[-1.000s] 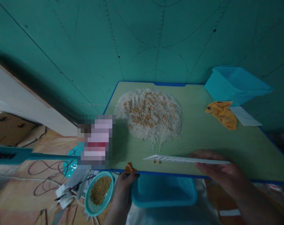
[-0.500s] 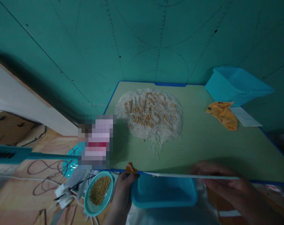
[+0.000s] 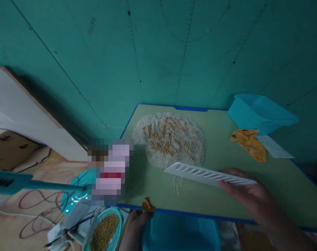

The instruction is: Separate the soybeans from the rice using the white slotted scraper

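Note:
My right hand is closed around a long white plastic strip with slots, held tilted over the front of the green board. The strip's far end is close to a spread pile of white rice-like grains mixed with round tan beans. A few stray grains trail below the pile. My left hand is at the board's front edge, its fingers closed at the left rim of a blue plastic tub. Part of its grip is hidden by the edge.
A turquoise bowl of tan beans is left of my left hand. A pixelated box covers the board's left side. At the right are a turquoise bin, an orange cloth and a white sheet. Cables lie on the floor.
My right hand has lifted the white strip from the board's front edge and moved it forward toward the pile. My left hand stays at the tub. The view has tilted up somewhat.

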The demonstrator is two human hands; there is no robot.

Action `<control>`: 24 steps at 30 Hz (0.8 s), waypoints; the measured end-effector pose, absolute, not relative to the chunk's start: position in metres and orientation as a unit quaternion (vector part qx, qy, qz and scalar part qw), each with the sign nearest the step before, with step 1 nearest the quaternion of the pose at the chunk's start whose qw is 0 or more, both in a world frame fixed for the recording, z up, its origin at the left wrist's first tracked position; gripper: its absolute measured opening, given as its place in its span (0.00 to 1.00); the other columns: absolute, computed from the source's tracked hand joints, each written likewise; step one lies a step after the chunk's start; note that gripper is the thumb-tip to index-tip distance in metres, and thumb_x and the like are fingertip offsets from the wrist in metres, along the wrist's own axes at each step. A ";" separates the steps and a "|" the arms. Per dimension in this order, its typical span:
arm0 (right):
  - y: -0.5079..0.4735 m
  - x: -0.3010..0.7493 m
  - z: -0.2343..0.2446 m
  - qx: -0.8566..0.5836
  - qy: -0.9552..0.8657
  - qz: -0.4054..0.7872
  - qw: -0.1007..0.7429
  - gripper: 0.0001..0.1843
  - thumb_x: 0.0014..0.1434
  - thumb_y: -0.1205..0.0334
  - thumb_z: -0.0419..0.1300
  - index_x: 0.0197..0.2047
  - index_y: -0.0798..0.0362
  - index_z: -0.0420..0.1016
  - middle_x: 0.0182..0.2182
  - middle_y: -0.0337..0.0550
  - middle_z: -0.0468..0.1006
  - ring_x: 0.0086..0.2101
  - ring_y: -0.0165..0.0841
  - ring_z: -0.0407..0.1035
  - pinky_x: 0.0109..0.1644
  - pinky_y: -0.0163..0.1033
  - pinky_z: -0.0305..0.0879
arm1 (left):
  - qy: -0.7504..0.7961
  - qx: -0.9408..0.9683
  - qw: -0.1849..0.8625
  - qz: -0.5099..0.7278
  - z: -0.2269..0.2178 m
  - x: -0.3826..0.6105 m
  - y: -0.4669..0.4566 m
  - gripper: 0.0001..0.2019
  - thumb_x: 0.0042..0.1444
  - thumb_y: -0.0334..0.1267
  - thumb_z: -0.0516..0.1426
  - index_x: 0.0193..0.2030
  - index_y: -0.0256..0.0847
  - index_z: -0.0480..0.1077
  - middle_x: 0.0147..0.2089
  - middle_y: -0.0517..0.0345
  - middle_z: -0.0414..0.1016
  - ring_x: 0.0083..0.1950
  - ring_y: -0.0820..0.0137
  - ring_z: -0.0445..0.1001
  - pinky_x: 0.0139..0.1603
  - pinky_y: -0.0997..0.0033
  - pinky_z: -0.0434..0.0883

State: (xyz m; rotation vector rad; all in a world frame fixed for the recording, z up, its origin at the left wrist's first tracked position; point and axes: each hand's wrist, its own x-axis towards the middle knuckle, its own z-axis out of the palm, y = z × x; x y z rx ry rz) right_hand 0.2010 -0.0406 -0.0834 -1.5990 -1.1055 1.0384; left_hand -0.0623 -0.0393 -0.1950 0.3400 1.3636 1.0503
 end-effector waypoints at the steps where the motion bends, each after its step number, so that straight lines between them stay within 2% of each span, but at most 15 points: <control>1: -0.034 0.200 -0.083 -0.644 -0.457 0.418 0.448 0.12 0.51 0.52 0.61 0.34 0.50 0.75 0.31 0.41 0.78 0.34 0.37 0.72 0.39 0.36 0.68 | 0.599 0.152 0.634 0.465 -0.197 -0.066 -0.038 0.10 0.26 0.31 0.65 0.22 0.42 0.74 0.22 0.57 0.79 0.44 0.45 0.75 0.46 0.52 0.69; 4: -0.019 0.198 -0.080 -0.634 -0.489 0.421 0.428 0.11 0.52 0.52 0.61 0.34 0.50 0.75 0.29 0.40 0.77 0.31 0.34 0.71 0.35 0.34 0.67 | 0.594 0.145 0.627 0.484 -0.198 -0.073 -0.038 0.11 0.26 0.32 0.65 0.23 0.42 0.75 0.25 0.56 0.80 0.46 0.45 0.74 0.47 0.52 0.69; 7: -0.015 0.195 -0.077 -0.634 -0.506 0.418 0.409 0.11 0.52 0.52 0.60 0.33 0.50 0.76 0.30 0.40 0.77 0.33 0.35 0.71 0.37 0.34 0.67 | 0.589 0.116 0.628 0.495 -0.196 -0.074 -0.041 0.12 0.28 0.34 0.65 0.27 0.41 0.75 0.29 0.54 0.81 0.49 0.45 0.73 0.48 0.52 0.69; 11: -0.021 0.194 -0.076 -0.636 -0.514 0.414 0.399 0.11 0.52 0.52 0.60 0.33 0.51 0.76 0.31 0.41 0.78 0.34 0.36 0.71 0.39 0.34 0.67 | 0.591 0.101 0.631 0.492 -0.191 -0.072 -0.040 0.12 0.29 0.33 0.64 0.27 0.41 0.75 0.30 0.54 0.82 0.49 0.45 0.72 0.48 0.52 0.68; 15: -0.025 0.197 -0.081 -0.640 -0.500 0.418 0.408 0.10 0.52 0.53 0.61 0.33 0.50 0.76 0.31 0.40 0.78 0.34 0.34 0.71 0.39 0.33 0.67 | 0.585 0.105 0.638 0.489 -0.184 -0.070 -0.038 0.16 0.29 0.33 0.64 0.32 0.40 0.76 0.31 0.54 0.82 0.49 0.44 0.73 0.48 0.50 0.69; 18: -0.020 0.202 -0.085 -0.638 -0.484 0.423 0.424 0.10 0.51 0.53 0.62 0.33 0.49 0.75 0.31 0.39 0.78 0.33 0.34 0.71 0.37 0.32 0.67 | 0.583 0.108 0.637 0.493 -0.182 -0.069 -0.037 0.19 0.29 0.32 0.64 0.35 0.39 0.76 0.30 0.53 0.82 0.47 0.46 0.74 0.48 0.52 0.69; 24: -0.015 0.202 -0.087 -0.626 -0.492 0.448 0.408 0.09 0.52 0.54 0.61 0.34 0.49 0.75 0.30 0.39 0.78 0.32 0.34 0.70 0.37 0.34 0.66 | 0.580 0.123 0.639 0.491 -0.184 -0.071 -0.038 0.17 0.28 0.33 0.64 0.31 0.40 0.76 0.30 0.54 0.82 0.48 0.45 0.73 0.50 0.51 0.67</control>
